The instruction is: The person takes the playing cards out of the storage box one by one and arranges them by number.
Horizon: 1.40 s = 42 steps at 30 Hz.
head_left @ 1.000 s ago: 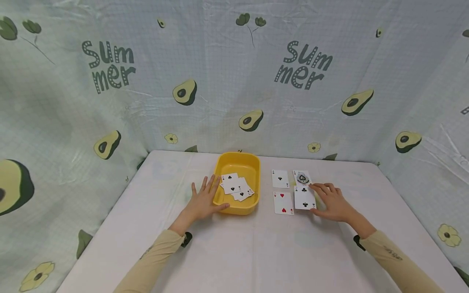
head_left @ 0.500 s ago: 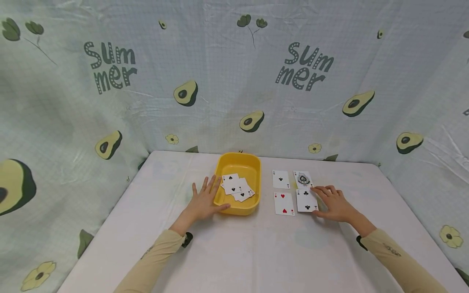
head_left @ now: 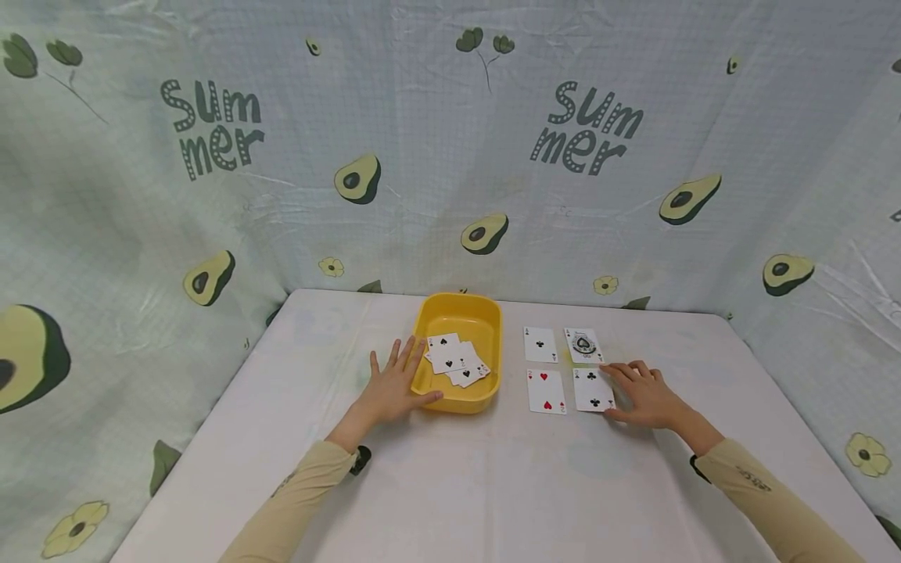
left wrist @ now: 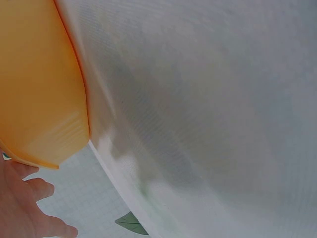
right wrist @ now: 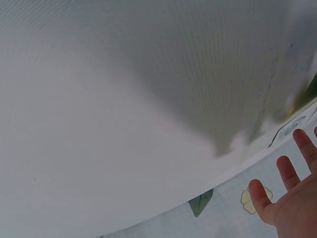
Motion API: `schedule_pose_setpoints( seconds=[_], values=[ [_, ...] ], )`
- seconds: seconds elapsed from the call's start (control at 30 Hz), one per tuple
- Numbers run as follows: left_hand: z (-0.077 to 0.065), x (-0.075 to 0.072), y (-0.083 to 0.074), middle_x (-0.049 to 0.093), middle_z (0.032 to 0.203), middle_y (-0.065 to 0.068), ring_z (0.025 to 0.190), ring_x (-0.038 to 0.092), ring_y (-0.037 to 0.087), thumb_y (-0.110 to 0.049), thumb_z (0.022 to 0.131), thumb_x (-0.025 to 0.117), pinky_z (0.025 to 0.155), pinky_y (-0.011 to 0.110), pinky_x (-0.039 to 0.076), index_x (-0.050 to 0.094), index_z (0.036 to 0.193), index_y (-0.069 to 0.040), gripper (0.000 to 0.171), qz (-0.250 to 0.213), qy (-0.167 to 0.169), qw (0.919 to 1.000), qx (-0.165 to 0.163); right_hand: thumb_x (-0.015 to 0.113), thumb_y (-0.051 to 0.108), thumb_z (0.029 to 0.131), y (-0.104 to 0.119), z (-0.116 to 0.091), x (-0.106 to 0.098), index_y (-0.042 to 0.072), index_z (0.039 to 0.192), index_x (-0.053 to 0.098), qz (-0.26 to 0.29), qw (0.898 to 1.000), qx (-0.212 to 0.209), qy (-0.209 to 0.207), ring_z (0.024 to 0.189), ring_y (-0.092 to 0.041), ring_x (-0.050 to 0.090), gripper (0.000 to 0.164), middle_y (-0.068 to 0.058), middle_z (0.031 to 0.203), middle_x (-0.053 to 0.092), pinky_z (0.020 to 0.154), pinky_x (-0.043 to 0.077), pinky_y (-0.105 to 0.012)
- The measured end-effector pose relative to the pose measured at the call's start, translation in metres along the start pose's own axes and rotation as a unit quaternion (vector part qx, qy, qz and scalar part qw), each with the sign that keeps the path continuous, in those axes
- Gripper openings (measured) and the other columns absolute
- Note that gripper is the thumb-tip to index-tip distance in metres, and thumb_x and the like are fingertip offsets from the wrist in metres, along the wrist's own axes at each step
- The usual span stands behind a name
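My left hand [head_left: 389,391] rests with fingers spread on the left rim of a yellow plastic tray [head_left: 457,399]. Inside that tray lies a loose pile of playing cards [head_left: 450,356], a two of spades uppermost. My right hand [head_left: 644,397] holds the two of clubs [head_left: 593,391] by its right side, index finger near the top corner and thumb near the bottom one. Left of it is the two of hearts [head_left: 545,392]; behind lie the ace of clubs [head_left: 540,345] and the ornate ace of spades [head_left: 584,346]. The right wrist view shows only outer fingers, not the grip.
A white cloth covers the table [head_left: 528,485]. Behind it hangs a curtain [head_left: 422,117] printed with avocados and lettering, meeting the table's back edge. The tray stands left of the card grid, with a strip of table between them.
The two of clubs, in my right hand, has moved slightly right and toward me, off the ace of spades it overlapped, and now appears flat on the table. My left hand stays put.
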<state>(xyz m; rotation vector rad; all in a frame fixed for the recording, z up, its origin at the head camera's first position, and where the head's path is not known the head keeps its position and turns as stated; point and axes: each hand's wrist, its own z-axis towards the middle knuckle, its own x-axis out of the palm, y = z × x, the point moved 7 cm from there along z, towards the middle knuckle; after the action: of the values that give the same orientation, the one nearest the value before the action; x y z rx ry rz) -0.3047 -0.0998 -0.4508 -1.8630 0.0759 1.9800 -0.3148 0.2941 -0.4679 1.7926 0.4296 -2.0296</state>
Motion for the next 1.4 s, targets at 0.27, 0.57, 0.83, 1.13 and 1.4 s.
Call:
schedule_pose_setpoints(
  seconds=[0.27,0.57,0.83,1.13,1.4],
  values=[
    [0.001,0.002,0.0,0.007,0.151,0.012,0.137,0.007,0.037,-0.068,0.077,0.045,0.099,0.069,0.004,0.006,0.145,-0.014,0.095,0.001,0.002,1.0,0.002,0.065,0.048,0.071,-0.003,-0.003,0.003,0.011,0.132,0.041,-0.011,1.0,0.01,0.018,0.108,-0.031,0.037,0.075,-0.008,0.129,0.044,0.078,0.031,-0.049],
    [0.0,0.003,0.0,0.006,0.151,0.012,0.137,0.007,0.038,-0.069,0.077,0.045,0.099,0.068,0.002,0.006,0.145,-0.014,0.095,-0.005,0.002,1.0,0.001,0.066,0.048,0.071,-0.004,-0.005,0.005,0.011,0.132,0.041,-0.012,1.0,0.012,0.026,0.107,-0.03,0.037,0.075,-0.009,0.127,0.046,0.078,0.031,-0.051],
    [0.001,0.004,0.0,0.005,0.151,0.012,0.137,0.006,0.038,-0.068,0.077,0.045,0.099,0.068,0.0,0.005,0.145,-0.014,0.096,-0.005,0.009,0.9999,-0.003,0.065,0.048,0.071,-0.006,-0.006,0.008,0.011,0.132,0.041,-0.016,0.999,0.015,0.03,0.107,-0.031,0.037,0.075,-0.009,0.127,0.046,0.078,0.031,-0.051],
    [0.001,0.004,0.001,0.006,0.151,0.012,0.137,0.006,0.038,-0.068,0.077,0.045,0.099,0.068,0.001,0.006,0.145,-0.015,0.095,-0.003,0.004,1.0,-0.003,0.065,0.049,0.072,-0.005,-0.006,0.003,0.011,0.132,0.04,-0.016,0.999,0.015,0.027,0.109,-0.032,0.037,0.075,-0.009,0.128,0.045,0.079,0.031,-0.051],
    [0.001,0.004,0.001,0.005,0.151,0.012,0.138,0.005,0.038,-0.069,0.077,0.043,0.1,0.068,0.001,0.005,0.145,-0.015,0.095,0.001,0.007,1.0,0.0,0.064,0.045,0.074,-0.001,0.0,-0.006,0.01,0.133,0.039,0.013,1.0,0.015,0.008,0.111,-0.034,0.035,0.073,-0.01,0.13,0.044,0.081,0.03,-0.053]
  ],
)
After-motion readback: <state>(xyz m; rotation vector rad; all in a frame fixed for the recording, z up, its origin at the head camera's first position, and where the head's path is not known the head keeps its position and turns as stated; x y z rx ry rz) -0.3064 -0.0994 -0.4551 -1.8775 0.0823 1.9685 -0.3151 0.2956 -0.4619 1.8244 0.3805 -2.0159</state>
